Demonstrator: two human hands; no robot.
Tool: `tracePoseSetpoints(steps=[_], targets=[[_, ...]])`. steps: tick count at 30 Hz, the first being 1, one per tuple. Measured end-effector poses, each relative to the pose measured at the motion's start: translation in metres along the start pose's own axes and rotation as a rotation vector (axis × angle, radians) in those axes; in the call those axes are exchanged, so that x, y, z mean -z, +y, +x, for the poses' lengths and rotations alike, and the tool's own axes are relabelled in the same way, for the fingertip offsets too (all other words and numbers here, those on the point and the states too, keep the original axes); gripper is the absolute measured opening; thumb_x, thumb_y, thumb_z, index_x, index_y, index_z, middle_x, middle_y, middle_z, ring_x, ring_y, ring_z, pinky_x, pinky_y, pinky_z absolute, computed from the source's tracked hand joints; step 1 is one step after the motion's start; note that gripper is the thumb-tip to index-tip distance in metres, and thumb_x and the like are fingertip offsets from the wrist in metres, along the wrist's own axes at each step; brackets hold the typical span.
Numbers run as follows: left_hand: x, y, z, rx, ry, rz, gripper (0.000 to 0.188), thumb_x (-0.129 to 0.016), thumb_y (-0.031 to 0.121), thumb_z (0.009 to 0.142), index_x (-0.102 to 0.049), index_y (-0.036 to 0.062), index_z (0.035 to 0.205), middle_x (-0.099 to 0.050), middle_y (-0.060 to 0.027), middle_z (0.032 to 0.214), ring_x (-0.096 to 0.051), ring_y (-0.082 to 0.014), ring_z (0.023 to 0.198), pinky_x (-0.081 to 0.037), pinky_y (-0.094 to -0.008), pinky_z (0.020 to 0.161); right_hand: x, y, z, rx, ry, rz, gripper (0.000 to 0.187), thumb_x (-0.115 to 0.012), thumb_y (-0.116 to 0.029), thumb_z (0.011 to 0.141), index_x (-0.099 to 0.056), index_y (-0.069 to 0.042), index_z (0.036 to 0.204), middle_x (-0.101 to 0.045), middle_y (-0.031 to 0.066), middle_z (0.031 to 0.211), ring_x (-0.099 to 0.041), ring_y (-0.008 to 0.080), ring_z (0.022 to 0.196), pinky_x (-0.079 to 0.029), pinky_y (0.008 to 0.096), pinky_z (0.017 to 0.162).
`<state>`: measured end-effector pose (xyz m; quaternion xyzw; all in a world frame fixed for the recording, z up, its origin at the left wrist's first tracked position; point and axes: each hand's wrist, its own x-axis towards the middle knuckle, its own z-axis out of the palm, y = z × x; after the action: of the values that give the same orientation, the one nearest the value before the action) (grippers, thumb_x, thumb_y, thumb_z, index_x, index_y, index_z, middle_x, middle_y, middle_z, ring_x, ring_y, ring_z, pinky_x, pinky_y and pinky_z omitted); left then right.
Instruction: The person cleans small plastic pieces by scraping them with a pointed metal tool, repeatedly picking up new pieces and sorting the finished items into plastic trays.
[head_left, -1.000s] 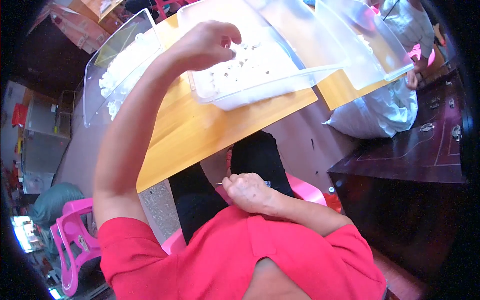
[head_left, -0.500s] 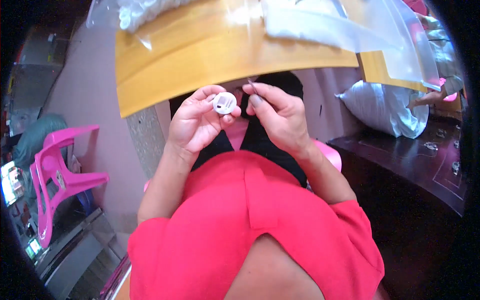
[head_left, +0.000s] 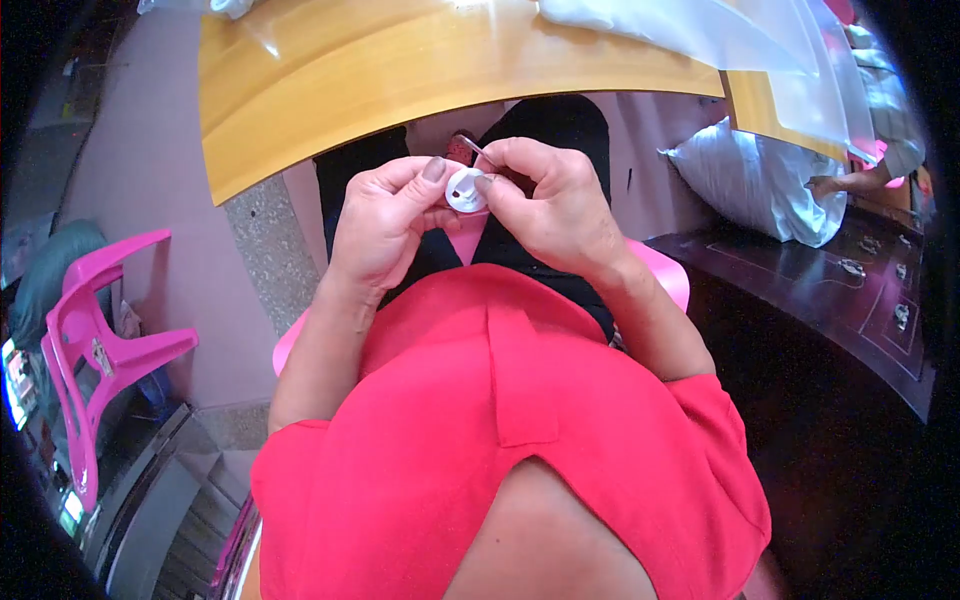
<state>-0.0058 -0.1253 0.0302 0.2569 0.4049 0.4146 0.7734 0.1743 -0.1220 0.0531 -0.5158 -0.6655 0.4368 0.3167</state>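
Note:
My left hand (head_left: 388,215) pinches a small round white plastic piece (head_left: 465,190) by its edge, over my lap and just in front of the table edge. The piece has a raised part and a small dark spot inside. In my right hand (head_left: 560,200) a thin, pointed metal tool (head_left: 474,148) is pinched between thumb and fingers, its end sticking out to the upper left. My right thumb lies over the right side of the white piece. Most of the tool is hidden by the fingers, so its exact kind does not show.
A yellow wooden table (head_left: 400,70) spans the front, with clear plastic bins (head_left: 700,40) on it. At the right, another person's hand (head_left: 825,187) touches a white sack (head_left: 765,185). A pink plastic chair (head_left: 110,345) stands at the left.
My right hand has moved left to the white piece, its thumb now over it. My left hand and the piece have shifted slightly right in the picture. The view has tilted a little.

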Motion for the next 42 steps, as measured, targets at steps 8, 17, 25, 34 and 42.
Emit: tracePoseSetpoints(steps=[8, 17, 25, 34, 42], targets=[[0.011, 0.013, 0.002, -0.025, -0.213, 0.230, 0.030, -0.065, 0.006, 0.084, -0.060, -0.0016, 0.113, -0.067, -0.0091, 0.086, -0.063, -0.0124, 0.073, -0.050, -0.0221, 0.059, 0.009, -0.010, 0.012, 0.170, -0.174, -0.166, 0.011, -0.058, 0.001, 0.079, -0.062, 0.003, 0.089, -0.060, 0.0146, 0.071, -0.060, 0.0225, 0.063, -0.047, 0.0301, 0.057], [0.015, 0.005, 0.001, -0.116, -0.208, -0.039, 0.036, -0.059, 0.000, 0.087, -0.054, -0.0011, 0.123, -0.065, -0.0128, 0.094, -0.065, -0.0166, 0.076, -0.054, -0.0268, 0.065, 0.001, -0.003, -0.008, 0.327, 0.093, -0.163, 0.028, -0.059, 0.006, 0.075, -0.058, 0.003, 0.103, -0.056, 0.0162, 0.071, -0.059, 0.0313, 0.062, -0.047, 0.0377, 0.053], [0.020, 0.002, -0.001, -0.186, -0.259, -0.068, 0.035, -0.058, 0.000, 0.088, -0.053, -0.0025, 0.123, -0.065, -0.0153, 0.095, -0.065, -0.0176, 0.079, -0.055, -0.0309, 0.069, -0.006, 0.000, -0.022, 0.331, 0.036, -0.403, 0.034, -0.061, 0.000, 0.074, -0.059, 0.001, 0.108, -0.051, 0.0112, 0.066, -0.057, 0.0267, 0.058, -0.047, 0.0375, 0.051], [0.026, 0.001, -0.003, -0.210, -0.256, 0.038, 0.035, -0.061, 0.004, 0.087, -0.054, -0.0009, 0.121, -0.063, -0.0174, 0.103, -0.064, -0.0220, 0.086, -0.053, -0.0299, 0.072, -0.009, -0.007, -0.019, 0.328, -0.010, -0.473, 0.035, -0.061, -0.002, 0.074, -0.059, 0.000, 0.108, -0.050, 0.0100, 0.065, -0.056, 0.0259, 0.056, -0.046, 0.0376, 0.048], [0.022, -0.002, -0.004, -0.263, -0.208, 0.045, 0.032, -0.059, -0.002, 0.087, -0.055, -0.0029, 0.119, -0.066, -0.0128, 0.095, -0.064, -0.0151, 0.082, -0.054, -0.0275, 0.075, -0.014, -0.004, -0.017, 0.285, -0.013, -0.379, 0.033, -0.060, 0.000, 0.075, -0.058, -0.001, 0.108, -0.053, 0.0119, 0.067, -0.058, 0.0286, 0.059, -0.047, 0.0389, 0.050]])
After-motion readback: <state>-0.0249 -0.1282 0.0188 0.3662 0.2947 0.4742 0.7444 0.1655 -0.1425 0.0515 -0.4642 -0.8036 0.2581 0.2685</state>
